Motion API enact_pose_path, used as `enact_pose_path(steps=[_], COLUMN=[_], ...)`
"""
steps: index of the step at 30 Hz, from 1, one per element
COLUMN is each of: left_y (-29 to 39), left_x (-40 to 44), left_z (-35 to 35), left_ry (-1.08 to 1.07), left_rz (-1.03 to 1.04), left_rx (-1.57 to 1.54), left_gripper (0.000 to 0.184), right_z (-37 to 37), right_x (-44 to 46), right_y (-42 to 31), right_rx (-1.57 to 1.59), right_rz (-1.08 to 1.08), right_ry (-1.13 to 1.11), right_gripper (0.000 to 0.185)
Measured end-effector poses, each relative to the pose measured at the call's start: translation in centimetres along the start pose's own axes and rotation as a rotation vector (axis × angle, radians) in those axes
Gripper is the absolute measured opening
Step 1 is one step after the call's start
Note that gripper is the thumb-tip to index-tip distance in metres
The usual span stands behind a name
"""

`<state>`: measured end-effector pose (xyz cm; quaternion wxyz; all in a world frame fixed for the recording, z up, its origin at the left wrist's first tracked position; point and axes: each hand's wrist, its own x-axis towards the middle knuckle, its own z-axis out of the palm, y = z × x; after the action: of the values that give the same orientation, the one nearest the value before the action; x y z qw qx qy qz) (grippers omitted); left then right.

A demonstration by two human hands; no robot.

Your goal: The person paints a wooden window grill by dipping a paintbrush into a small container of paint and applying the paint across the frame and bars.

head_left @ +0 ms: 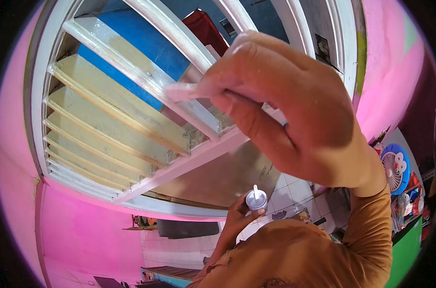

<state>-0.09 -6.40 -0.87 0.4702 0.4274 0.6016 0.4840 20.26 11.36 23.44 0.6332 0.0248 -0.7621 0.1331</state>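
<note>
My right hand (pixel 280 101) is raised close to the camera, its fingers pinched on a small pale, paint-wet piece (pixel 180 92). Blur hides whether this piece is a brush tip or a pad. Its end touches a wooden slat (pixel 131 74) of a louvered frame, and that slat looks wet and white. Lower slats (pixel 107 115) show a cream colour. Down near my body, my left hand (pixel 238 213) is wrapped round a small cup (pixel 256 205) holding whitish paint. A white stick (pixel 256 191) stands up out of the cup.
Pink walls (pixel 83 230) flank the frame on both sides. A white-tiled floor (pixel 285 199) lies below. At the right, a blue fan (pixel 395 168) stands beside a cluttered surface (pixel 409 206). Behind the slats are a blue panel (pixel 141 38) and a dark red cloth (pixel 206 31).
</note>
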Motion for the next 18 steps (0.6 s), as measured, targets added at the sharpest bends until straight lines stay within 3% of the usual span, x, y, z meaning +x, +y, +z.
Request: enact_pose_path(steps=[7, 18], left_y=[-0.6, 0.0], left_x=[-0.2, -0.4], left_z=[-0.3, -0.1], left_ry=[0.021, 0.024], left_rz=[-0.005, -0.001], left_rx=[0.023, 0.030], left_gripper=[0.066, 0.065], right_z=[0.4, 0.0], right_x=[-0.7, 2.6], right_y=[0.0, 0.6], right_rx=[-0.047, -0.082], right_rz=[0.009, -0.034], right_ry=[-0.105, -0.049], right_gripper=[0.016, 0.015])
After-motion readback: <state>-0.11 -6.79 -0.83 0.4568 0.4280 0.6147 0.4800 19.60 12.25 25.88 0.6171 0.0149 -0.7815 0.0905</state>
